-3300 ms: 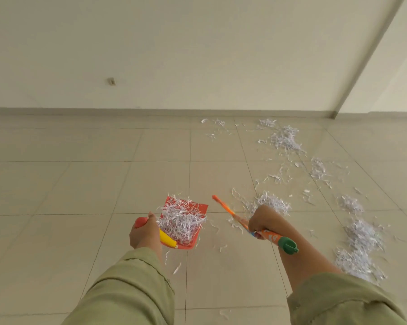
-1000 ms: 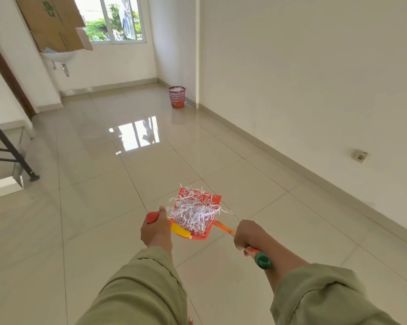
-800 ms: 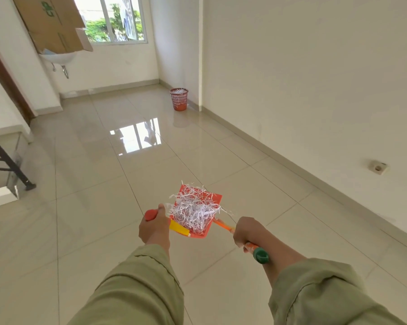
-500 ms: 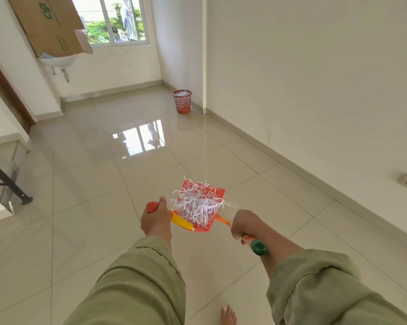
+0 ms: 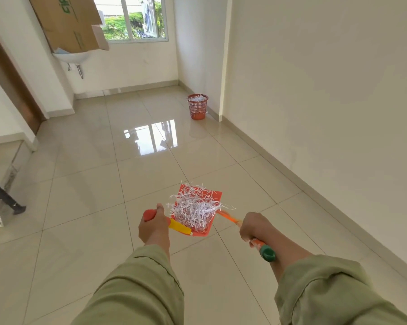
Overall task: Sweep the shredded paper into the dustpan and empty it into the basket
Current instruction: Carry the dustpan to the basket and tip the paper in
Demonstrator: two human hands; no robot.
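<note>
My left hand (image 5: 153, 227) gripped the dustpan (image 5: 199, 231) handle, shredded paper (image 5: 194, 211) heaped in the pan above the floor (image 5: 80, 195). My right hand (image 5: 252, 227) clutched the broom handle (image 5: 259, 245). The basket (image 5: 197, 106) stood far ahead, beside the wall.

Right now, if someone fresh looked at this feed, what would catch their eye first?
First, the red dustpan heaped with white shredded paper, held up mid-frame by the left hand. Beside it, the right hand grips an orange brush handle with a green end. Then the red basket, already holding some paper, standing on the floor by the far wall corner, beyond the window's bright reflection on the tiles.
</note>
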